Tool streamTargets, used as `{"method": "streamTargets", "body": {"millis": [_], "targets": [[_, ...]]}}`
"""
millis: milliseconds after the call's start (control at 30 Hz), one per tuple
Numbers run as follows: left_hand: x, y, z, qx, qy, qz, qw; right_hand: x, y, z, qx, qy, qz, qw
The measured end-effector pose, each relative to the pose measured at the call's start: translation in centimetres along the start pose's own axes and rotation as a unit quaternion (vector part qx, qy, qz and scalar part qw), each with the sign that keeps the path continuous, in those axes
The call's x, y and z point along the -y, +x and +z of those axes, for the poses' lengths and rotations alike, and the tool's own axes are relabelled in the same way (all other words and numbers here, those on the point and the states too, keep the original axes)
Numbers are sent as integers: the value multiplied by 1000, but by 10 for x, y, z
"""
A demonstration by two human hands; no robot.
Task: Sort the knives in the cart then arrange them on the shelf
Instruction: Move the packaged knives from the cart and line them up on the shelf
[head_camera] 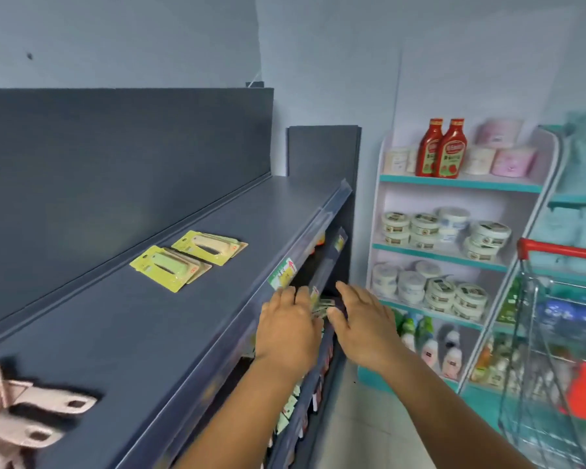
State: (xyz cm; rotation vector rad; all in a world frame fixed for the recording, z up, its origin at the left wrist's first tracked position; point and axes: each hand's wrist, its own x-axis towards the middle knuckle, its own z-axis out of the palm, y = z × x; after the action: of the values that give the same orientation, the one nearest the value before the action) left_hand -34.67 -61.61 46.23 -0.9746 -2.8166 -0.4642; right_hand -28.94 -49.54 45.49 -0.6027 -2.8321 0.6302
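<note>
Near left corner of the dark shelf (122,319): pink knife handles (24,411), blurred, lying flat. Farther along the shelf top, two small piles of knives in yellow blister cards, the near pile (170,267) with a pale green handle, the far pile (210,247) with a cream handle; the two piles touch or nearly touch at a corner. Card print too small to read. A price tag (282,273) with a red arrow sits on the shelf's front rail, text unreadable.

Left hand (290,328) is just below the rail, fingers loosely curled over a small stack of carded packs (322,308), apparently gripping it. Right hand (362,323) is open and flat, fingers extended, thumb at the stack's right side; firm grasp or mere touch, cannot tell.

Right, far: white rack with teal edges (460,184) carrying two red ketchup bottles (442,148), label writing illegible, and round white tubs (454,225). Far right: wire cart (535,333) with red handle, contents blurred.
</note>
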Motion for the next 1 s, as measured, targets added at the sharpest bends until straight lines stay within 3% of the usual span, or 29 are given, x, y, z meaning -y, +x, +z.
{"method": "streamTargets", "body": {"millis": [300,700,1000], "targets": [[-70,-40,78,116,-39,117,986,-104,-98,22,-5,20,200,980],[-209,-46,186,274,-57,258,925,-249,-163,23,-58,63,401,912],[-332,-5,254,312,-41,365,876,-371,-173,8,-81,117,505,851]]}}
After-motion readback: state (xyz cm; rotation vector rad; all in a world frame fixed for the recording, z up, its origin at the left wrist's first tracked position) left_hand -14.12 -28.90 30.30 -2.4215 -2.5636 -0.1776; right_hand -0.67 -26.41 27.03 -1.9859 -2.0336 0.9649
